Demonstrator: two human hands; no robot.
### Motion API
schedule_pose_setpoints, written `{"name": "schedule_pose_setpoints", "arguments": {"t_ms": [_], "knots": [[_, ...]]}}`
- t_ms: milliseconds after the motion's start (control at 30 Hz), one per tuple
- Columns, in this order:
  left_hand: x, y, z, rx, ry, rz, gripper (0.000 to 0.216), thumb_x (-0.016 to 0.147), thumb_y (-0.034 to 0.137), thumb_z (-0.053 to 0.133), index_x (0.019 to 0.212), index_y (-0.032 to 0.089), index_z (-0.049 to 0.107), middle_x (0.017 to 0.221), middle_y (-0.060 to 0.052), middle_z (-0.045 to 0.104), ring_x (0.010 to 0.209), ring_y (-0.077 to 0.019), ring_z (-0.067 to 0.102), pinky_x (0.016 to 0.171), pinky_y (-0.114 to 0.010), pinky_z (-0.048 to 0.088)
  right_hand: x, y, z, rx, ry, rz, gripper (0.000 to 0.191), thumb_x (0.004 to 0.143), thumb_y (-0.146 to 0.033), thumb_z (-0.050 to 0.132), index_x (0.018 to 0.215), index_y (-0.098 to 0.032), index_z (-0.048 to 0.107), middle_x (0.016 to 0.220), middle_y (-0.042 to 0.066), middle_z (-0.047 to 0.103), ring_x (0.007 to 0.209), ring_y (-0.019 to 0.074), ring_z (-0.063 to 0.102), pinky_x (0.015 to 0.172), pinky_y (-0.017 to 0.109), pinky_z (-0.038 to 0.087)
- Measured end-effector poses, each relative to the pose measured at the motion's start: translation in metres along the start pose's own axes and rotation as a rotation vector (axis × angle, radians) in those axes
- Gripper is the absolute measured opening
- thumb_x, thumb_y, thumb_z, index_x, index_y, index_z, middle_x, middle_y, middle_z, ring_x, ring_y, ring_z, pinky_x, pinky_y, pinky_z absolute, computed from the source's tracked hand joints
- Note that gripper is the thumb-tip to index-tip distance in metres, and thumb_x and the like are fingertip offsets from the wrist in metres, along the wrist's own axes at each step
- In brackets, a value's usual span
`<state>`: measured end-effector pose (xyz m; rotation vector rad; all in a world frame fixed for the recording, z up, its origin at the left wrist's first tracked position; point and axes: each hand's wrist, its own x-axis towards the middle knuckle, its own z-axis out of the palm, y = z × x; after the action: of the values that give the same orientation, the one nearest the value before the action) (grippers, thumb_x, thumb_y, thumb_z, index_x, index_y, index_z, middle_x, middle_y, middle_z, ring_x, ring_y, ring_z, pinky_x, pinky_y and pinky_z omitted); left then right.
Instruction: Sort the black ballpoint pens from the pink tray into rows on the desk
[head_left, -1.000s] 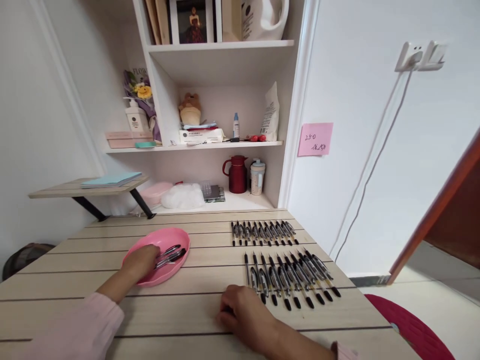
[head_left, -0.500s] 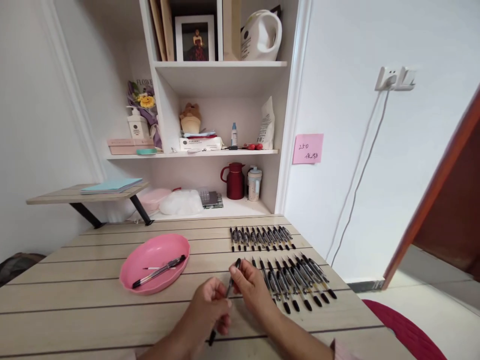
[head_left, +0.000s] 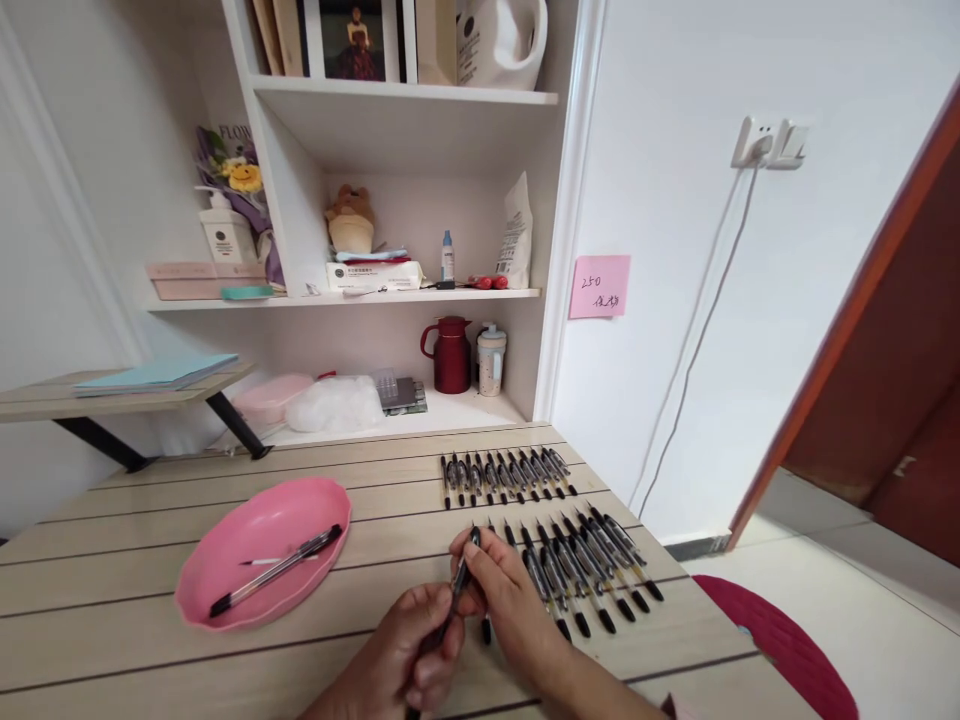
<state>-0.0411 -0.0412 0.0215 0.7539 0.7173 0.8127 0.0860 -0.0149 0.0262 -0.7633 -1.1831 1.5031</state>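
Observation:
Both hands hold one black pen (head_left: 463,574) above the wooden table (head_left: 135,600). My left hand (head_left: 405,655) is curled round the pen's lower barrel. My right hand (head_left: 506,600) pinches its upper end between thumb and fingers. Just right of my hands lies a row of several black pens (head_left: 581,565), and a second row of pens (head_left: 506,475) lies farther back. To the left sits a pink dish (head_left: 225,570) holding one pen (head_left: 274,570) and a thin white refill.
White shelves behind the table carry a red jug (head_left: 448,355), a cup, a bag, a bottle and a plush toy. A small side shelf with blue paper (head_left: 154,372) juts out at left. A pink note (head_left: 598,286) is stuck on the wall. A red mat (head_left: 780,650) lies on the floor at right.
A second ago my left hand was in the pink dish; it took out a pen and brought it to my right hand. The view has shifted right.

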Motion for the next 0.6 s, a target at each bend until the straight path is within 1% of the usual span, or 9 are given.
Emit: {"name": "schedule_pose_setpoints", "arguments": {"t_ms": [67,100,167,233,300,333,400,533,600], "knots": [[-0.001,0.001,-0.004,-0.019,-0.029,-0.009,0.028,0.07,0.041,0.061,0.078,0.015,0.057,0.047,0.008,0.046,0.025,0.0026,0.019,0.028,-0.013,0.013,0.001,-0.001,0.0,0.076,-0.059,-0.01,0.033,0.077,-0.047,0.049,0.084,-0.015,0.051,0.057,-0.004,0.048,0.041,0.0047,0.035,0.041,0.018,0.024],[0.001,0.0,-0.005,0.001,-0.02,0.013,0.028,0.07,0.042,0.061,0.076,0.015,0.056,0.049,0.007,0.048,0.025,0.0024,0.021,0.028,-0.013,0.014,0.003,0.0,0.0,0.097,-0.064,-0.017,0.033,0.077,-0.046,0.05,0.086,-0.015,0.052,0.059,-0.003,0.05,0.042,0.0046,0.036,0.041,0.018,0.024],[0.007,-0.005,-0.008,0.081,0.049,0.106,0.029,0.067,0.042,0.064,0.069,0.015,0.053,0.051,0.006,0.052,0.025,0.0011,0.028,0.026,-0.013,0.017,0.005,0.002,-0.001,0.098,-0.031,-0.031,0.031,0.074,-0.044,0.056,0.087,-0.016,0.051,0.06,-0.004,0.049,0.043,0.0047,0.036,0.042,0.018,0.026],[0.015,-0.011,-0.009,0.164,0.144,0.203,0.034,0.061,0.043,0.068,0.061,0.017,0.047,0.049,0.006,0.053,0.024,-0.0009,0.033,0.025,-0.014,0.02,0.008,0.005,-0.003,0.023,0.022,-0.062,0.029,0.069,-0.041,0.063,0.08,-0.016,0.051,0.055,-0.007,0.044,0.044,0.0046,0.035,0.043,0.018,0.026],[0.019,-0.016,-0.009,0.216,0.212,0.233,0.04,0.055,0.045,0.071,0.057,0.018,0.042,0.044,0.007,0.051,0.024,-0.0029,0.036,0.024,-0.014,0.021,0.009,0.007,-0.004,-0.065,0.036,-0.089,0.028,0.066,-0.038,0.066,0.07,-0.015,0.052,0.051,-0.008,0.04,0.045,0.0045,0.034,0.044,0.018,0.026],[0.018,-0.016,-0.008,0.222,0.228,0.223,0.041,0.054,0.046,0.071,0.057,0.018,0.041,0.042,0.007,0.05,0.023,-0.0033,0.036,0.024,-0.014,0.021,0.009,0.007,-0.004,-0.085,0.031,-0.089,0.028,0.066,-0.038,0.066,0.068,-0.015,0.052,0.051,-0.007,0.04,0.045,0.0045,0.034,0.044,0.018,0.026],[0.014,-0.014,-0.005,0.188,0.215,0.16,0.039,0.058,0.048,0.068,0.059,0.017,0.045,0.043,0.006,0.05,0.024,-0.0022,0.034,0.024,-0.014,0.019,0.008,0.006,-0.006,-0.053,-0.006,-0.052,0.028,0.069,-0.041,0.062,0.071,-0.015,0.053,0.049,-0.007,0.042,0.043,0.0049,0.037,0.043,0.018,0.027],[0.002,-0.006,0.0,0.048,0.081,-0.024,0.036,0.065,0.05,0.062,0.068,0.015,0.054,0.047,0.006,0.049,0.025,0.0009,0.028,0.026,-0.013,0.019,0.007,0.001,-0.008,0.105,-0.113,0.003,0.032,0.07,-0.043,0.06,0.083,-0.015,0.054,0.05,-0.006,0.045,0.041,0.0058,0.041,0.041,0.018,0.026],[0.003,-0.006,0.0,0.044,0.076,0.001,0.036,0.064,0.05,0.063,0.066,0.015,0.054,0.046,0.007,0.047,0.025,0.0008,0.027,0.026,-0.013,0.019,0.007,-0.001,-0.007,0.117,-0.109,-0.018,0.035,0.067,-0.043,0.063,0.086,-0.016,0.054,0.055,-0.006,0.047,0.044,0.0053,0.041,0.044,0.018,0.029]]}}
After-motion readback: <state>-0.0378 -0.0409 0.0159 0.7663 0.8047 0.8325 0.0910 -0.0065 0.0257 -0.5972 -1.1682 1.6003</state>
